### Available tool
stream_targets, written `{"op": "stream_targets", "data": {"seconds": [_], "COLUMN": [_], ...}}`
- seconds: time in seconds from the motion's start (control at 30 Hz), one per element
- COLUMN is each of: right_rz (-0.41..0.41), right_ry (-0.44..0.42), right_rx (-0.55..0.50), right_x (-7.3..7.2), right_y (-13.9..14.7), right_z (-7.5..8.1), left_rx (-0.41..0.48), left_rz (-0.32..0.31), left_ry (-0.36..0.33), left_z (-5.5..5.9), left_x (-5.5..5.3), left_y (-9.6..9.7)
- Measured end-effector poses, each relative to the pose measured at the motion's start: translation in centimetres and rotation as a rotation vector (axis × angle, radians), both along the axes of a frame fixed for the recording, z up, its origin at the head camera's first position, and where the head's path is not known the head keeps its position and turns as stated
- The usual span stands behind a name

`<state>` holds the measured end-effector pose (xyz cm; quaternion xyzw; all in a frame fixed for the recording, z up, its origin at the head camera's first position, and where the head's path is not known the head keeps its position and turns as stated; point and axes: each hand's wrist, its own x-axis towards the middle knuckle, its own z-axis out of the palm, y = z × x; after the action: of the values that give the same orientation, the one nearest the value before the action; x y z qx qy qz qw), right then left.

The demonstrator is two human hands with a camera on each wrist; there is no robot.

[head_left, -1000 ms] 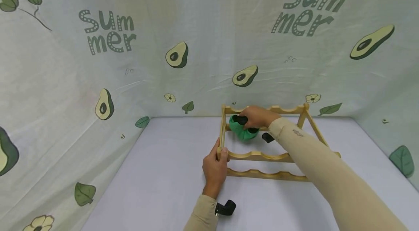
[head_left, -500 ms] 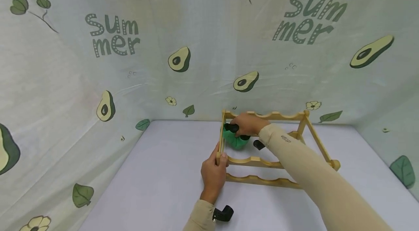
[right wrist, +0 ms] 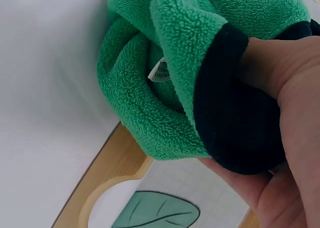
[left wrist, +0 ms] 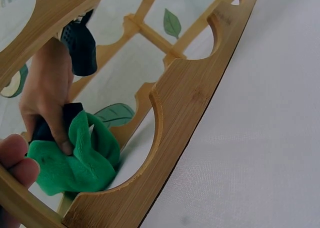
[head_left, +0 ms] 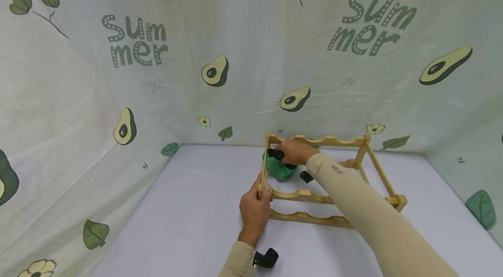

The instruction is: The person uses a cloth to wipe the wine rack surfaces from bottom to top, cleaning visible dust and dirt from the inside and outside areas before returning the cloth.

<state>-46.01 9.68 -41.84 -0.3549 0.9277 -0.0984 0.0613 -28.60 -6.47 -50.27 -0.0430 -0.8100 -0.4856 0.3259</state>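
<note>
A light wooden rack (head_left: 304,197) with scalloped rails stands on the white table. My left hand (head_left: 254,211) grips its front left corner; only fingertips (left wrist: 20,160) of it show in the left wrist view. Inside the frame, close to the rack's left side, my right hand (head_left: 296,152) holds a bunched green terry cloth (head_left: 280,172) with black parts. Up close in the right wrist view, the cloth (right wrist: 175,47) has a small white label (right wrist: 160,71) in its folds. A lower rail (left wrist: 187,95) runs beside the cloth in the left wrist view.
A pale fabric backdrop (head_left: 243,41) printed with avocados and leaves rises behind and on both sides of the table (head_left: 188,207). Black camera mounts (head_left: 266,258) are strapped to the wrists. My right forearm (head_left: 365,207) passes over the rack's front rails.
My right hand has moved left with the cloth, to the rack's left side. My left hand keeps its hold on the corner. The head view has tilted slightly.
</note>
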Motion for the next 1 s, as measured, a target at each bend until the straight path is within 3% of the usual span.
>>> {"op": "stream_targets", "data": {"seconds": [0.27, 0.6, 1.0], "right_rz": [0.006, -0.033, -0.040], "right_ry": [0.026, 0.037, 0.026], "right_rx": [0.035, 0.137, 0.189], "right_x": [0.1, 0.0, 0.1], "right_y": [0.0, 0.1, 0.8], "right_z": [0.1, 0.5, 1.1], "left_rx": [-0.010, 0.004, 0.020], "left_rz": [-0.001, -0.013, -0.025], "left_ry": [-0.021, 0.011, -0.029], "left_z": [0.1, -0.2, 0.0], "left_x": [0.1, 0.0, -0.1], "left_y": [-0.2, -0.1, -0.1]}}
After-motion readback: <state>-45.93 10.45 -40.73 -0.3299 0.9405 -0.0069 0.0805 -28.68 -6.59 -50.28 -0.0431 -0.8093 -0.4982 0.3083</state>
